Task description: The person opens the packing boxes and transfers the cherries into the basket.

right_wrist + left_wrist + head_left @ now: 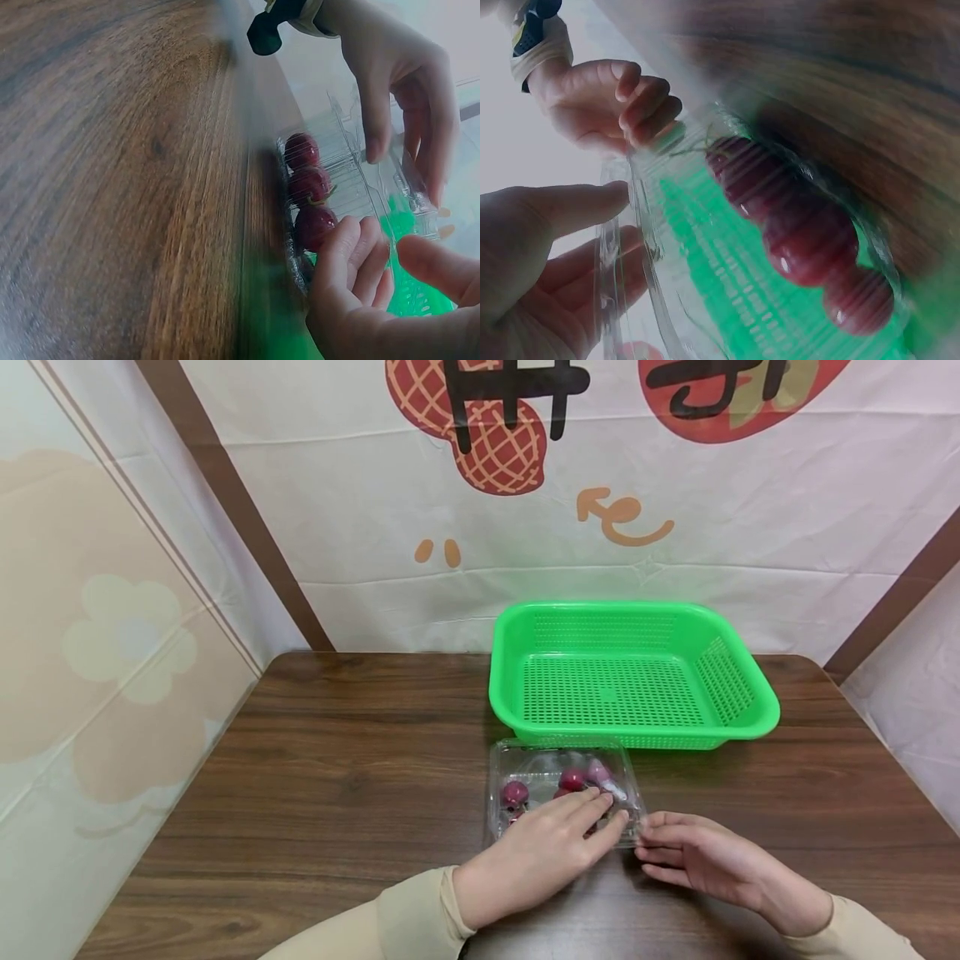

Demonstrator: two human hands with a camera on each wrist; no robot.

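Note:
A clear plastic box (pixel 495 789) with several dark red round fruits (pixel 515 793) inside sits on the table in front of me. My left hand (pixel 547 847) reaches over its near side, fingers spread across the top. In the left wrist view the left thumb (pixel 592 202) and fingers lie on opposite sides of the box's rim. At the near right corner my right hand (pixel 712 864) pinches the edge, thumb opposite curled fingers (pixel 360 251). One fruit carries a thin green stem (pixel 322 199). The left hand hides part of the fruits in the head view.
Directly behind the box stands a green plastic basket (pixel 761 714) with perforated sides and bottom. The brown wooden table (pixel 360 760) extends to both sides. A printed cloth backdrop (pixel 360 510) hangs at the back.

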